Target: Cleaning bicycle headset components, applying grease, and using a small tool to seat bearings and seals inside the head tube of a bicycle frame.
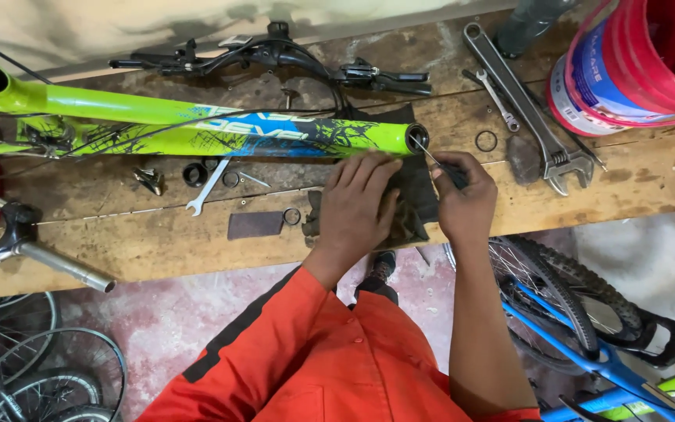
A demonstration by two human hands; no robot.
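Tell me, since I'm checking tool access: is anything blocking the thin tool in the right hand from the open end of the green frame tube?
Nothing visible does. The right hand holds the thin tool with its tip already at the tube opening of the green frame. The left hand presses the dark cloth beside it, clear of that line.

adjustable wrench (526,101): upper right, on bench
red bucket (650,59): top right corner
handlebar (275,59): top centre
blue bike (587,344): lower right, on floor

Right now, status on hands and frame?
Left hand flat on dark rag. Right hand holds thin tool at green frame tube end. Nothing blocking.
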